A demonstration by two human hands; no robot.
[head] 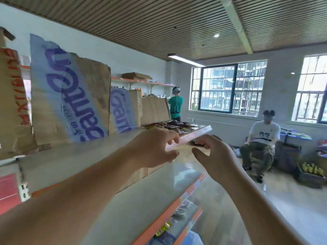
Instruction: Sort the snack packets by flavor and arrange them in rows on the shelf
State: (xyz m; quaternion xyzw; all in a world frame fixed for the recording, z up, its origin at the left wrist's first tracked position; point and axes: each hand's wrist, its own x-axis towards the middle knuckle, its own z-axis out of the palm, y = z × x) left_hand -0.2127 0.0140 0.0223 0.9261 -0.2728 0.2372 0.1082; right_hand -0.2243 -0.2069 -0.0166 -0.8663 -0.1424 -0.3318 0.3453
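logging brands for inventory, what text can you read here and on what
"Ganten", sideways, first letter cut: big cardboard sheet
"Gant", rest hidden: smaller cardboard sheet
"07": seated person's shirt
Red characters on the left carton: too blurred
small print beside "Ganten": too small

I note packets (170,125) on the shelf's (99,147) far end; boxes (70,99) stand left of them (lower shelves (150,191) beneath, more packets (163,228) on them).

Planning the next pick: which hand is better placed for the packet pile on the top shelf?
Likely left: the left hand lies at the white shelf top, just short of the dark red snack packets; the right hand sits lower, outside its edge.
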